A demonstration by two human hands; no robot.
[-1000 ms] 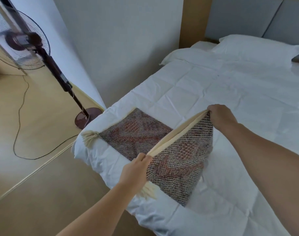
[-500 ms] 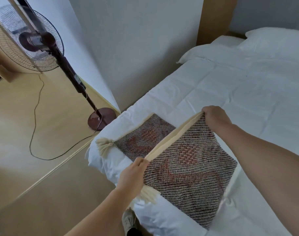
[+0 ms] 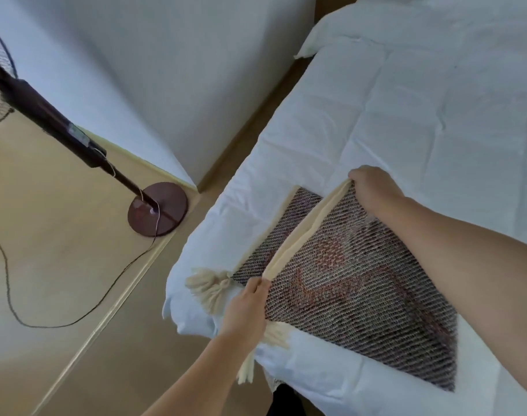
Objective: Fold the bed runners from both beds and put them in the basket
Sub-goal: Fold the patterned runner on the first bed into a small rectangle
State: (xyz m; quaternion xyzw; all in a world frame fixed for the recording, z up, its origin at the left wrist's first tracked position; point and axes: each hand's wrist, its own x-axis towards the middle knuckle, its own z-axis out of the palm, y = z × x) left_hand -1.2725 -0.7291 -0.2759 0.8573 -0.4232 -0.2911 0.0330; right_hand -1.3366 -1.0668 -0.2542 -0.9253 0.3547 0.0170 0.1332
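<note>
**Midway thru a fold – runner on the bed corner**

Step in hand, I'd say, is folding the first runner [image 3: 361, 289]; the basket isn't in view, so the drop-off is a way off.

The runner lies on the white bed [image 3: 436, 115] at its near corner, on the side by the fan [image 3: 157, 209]. It's doubled, w/ a top layer spread over a lower one. The lower layer peeks out on the fan side, w/ its cream border and a tassel [image 3: 208, 283] at the bed's edge.

L hand [image 3: 250, 310] pinches the near end of the top layer's cream edge, right by the tassels. R hand [image 3: 373, 187] has fingers curled round the far end of the same edge. Between them the edge is lifted a bit and taut.

Orientation: the held edge runs approx. parallel to the bed's side, near end at the foot, far end toward the pillows. The folded pack looks squarish, so I can't call its long axis. Tassels hang off the near end toward the floor.

Next move, prob.: take both ends across together to meet the lower layer's cream border, keep the edge straight, lay it flat. If one hand leads, the corners will skew.
</note>
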